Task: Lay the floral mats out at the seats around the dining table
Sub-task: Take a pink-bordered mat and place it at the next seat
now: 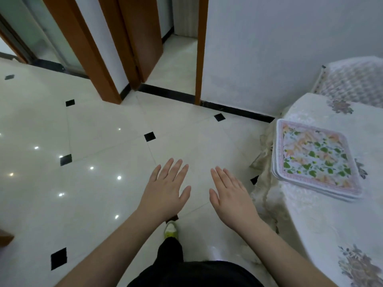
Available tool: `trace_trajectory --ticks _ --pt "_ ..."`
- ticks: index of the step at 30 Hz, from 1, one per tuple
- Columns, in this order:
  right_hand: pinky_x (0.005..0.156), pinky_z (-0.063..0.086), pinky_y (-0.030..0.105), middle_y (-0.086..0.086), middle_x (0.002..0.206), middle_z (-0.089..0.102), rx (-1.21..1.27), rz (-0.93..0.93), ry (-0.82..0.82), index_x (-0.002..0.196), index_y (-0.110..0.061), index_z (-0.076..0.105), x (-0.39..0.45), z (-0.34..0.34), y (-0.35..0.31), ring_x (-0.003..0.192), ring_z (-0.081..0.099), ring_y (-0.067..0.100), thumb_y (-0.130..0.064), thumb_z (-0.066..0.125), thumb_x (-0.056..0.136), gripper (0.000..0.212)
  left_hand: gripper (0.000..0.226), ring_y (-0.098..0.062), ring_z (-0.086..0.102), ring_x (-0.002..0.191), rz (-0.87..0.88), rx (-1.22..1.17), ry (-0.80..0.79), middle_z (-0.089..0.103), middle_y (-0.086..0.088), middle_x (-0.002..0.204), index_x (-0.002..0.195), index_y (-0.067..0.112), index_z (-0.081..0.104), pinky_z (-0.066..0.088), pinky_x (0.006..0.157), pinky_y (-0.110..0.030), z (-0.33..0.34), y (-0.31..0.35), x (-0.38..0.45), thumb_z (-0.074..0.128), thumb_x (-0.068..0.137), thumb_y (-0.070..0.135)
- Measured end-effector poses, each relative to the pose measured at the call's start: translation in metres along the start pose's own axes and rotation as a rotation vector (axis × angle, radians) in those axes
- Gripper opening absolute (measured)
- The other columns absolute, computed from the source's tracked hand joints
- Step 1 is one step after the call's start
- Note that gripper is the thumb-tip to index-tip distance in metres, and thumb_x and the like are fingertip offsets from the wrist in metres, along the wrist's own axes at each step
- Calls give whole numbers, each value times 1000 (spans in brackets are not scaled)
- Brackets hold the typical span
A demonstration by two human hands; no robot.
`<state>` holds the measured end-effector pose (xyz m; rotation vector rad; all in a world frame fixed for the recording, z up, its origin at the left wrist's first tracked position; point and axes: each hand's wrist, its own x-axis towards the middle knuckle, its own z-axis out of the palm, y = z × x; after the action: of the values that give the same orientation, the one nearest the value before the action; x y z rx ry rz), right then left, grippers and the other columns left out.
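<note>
No legible writing anywhere. Left hand (165, 188) and right hand (230, 198) hover over tiled floor (99, 154), fingers straight, holding nothing. Stack of floral mats (315, 158), pink-bordered with green leaves, sits at dining table (331, 224) edge, right.

We see a glossy pale tiled floor (99, 141) with small black diamond insets filling the left and centre of the frame. Brown wooden door frames (87, 48) stand at the upper left, with an open doorway (178, 59) beside them. A white wall (269, 48) with a black skirting strip (238, 111) fills the upper right. A shoe (171, 229) shows at lower centre.
</note>
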<state>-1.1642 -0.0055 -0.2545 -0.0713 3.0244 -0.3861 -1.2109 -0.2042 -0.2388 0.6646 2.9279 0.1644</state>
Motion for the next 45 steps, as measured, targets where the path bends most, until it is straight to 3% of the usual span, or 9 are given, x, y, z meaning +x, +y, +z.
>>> trace_trajectory --ticks 5,12,21,29,34,38,41,43,45 --pt "115 18 35 4 156 35 -1 109 20 151 -14 32 59 -4 -3 145 30 23 -45 13 92 70 76 -21 7 151 152 -6 -19 16 -1 163 155 22 21 7 122 -45 -9 -28 74 3 89 56" --pt "107 39 44 8 143 53 1 327 96 141 -9 49 112 -18 -1 132 50 28 -39 31 93 60 77 -19 0 151 371 42 -46 8 2 164 156 24 13 1 121 -43 -29 -50 165 -1 88 56" --pt "105 43 45 8 139 57 38 599 178 138 -8 52 130 -32 66 130 52 28 -37 36 91 58 78 -18 -2 151 623 75 -100 6 2 165 157 25 11 -4 119 -40 -28 15 269 -2 86 57" --pt "120 8 36 2 162 20 90 757 143 155 -16 19 141 -52 156 150 14 21 -46 9 92 70 61 -28 46 135 815 124 -71 54 -8 142 137 14 55 37 108 -52 -15 100 358 36 90 47" --pt "114 8 35 4 157 33 73 816 160 152 -13 31 151 -62 194 146 29 24 -42 23 95 64 57 -27 54 127 939 110 -101 60 -8 135 130 13 61 43 102 -50 -6 153 394 39 88 44" --pt "113 -6 31 0 164 12 133 898 157 156 -18 12 150 -61 219 151 7 19 -45 6 91 70 57 -26 52 131 1032 110 -137 57 -7 140 133 15 59 44 101 -51 3 192 422 36 90 45" --pt "116 12 37 3 159 29 101 1021 172 153 -14 27 150 -62 233 147 26 23 -42 16 92 68 70 -23 29 145 1108 135 -199 38 -4 155 148 19 42 29 113 -49 15 218 445 18 91 52" --pt "108 35 43 6 145 51 88 1104 180 145 -11 45 151 -60 240 134 48 25 -38 31 91 62 82 -19 6 151 1159 181 -308 15 0 163 155 22 21 9 120 -44 26 237 463 -1 85 58" --pt "100 45 45 6 135 60 103 1191 194 137 -10 55 155 -57 247 126 57 25 -38 36 90 58 84 -18 1 151 1235 210 -324 11 1 164 156 23 18 -1 120 -40 36 255 477 -6 83 57"
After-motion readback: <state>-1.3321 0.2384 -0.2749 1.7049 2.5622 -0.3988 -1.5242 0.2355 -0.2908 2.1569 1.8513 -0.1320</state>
